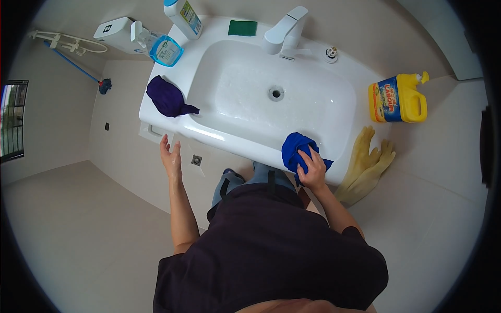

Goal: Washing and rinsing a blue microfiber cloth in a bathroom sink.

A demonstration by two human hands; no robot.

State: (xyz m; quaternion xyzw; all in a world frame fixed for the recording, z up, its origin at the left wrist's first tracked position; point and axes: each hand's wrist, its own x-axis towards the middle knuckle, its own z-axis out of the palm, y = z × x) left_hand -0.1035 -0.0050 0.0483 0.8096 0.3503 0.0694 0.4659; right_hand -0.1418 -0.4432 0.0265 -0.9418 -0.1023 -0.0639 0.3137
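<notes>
My right hand (314, 171) grips a bunched blue cloth (295, 145) at the front right rim of the white sink (229, 140). Part of the cloth lies over the basin's inner slope, and a tail hangs down the outer front. My left hand (171, 156) is held in the air just off the front left edge of the sink, fingers apart, with nothing in it. Nearest to it on the rim rests a crumpled dark purple cloth (166, 97). To the right of the blue cloth, a pair of yellowish rubber gloves (362, 167) drapes over the sink's right edge.
A blue spray bottle (166, 51), a white bottle (185, 20) and a green scouring pad (242, 28) occupy the back left ledge. The white faucet (284, 31) rises at the back. On the right stands a yellow jug (409, 99). A blue-handled brush (104, 85) leans far left.
</notes>
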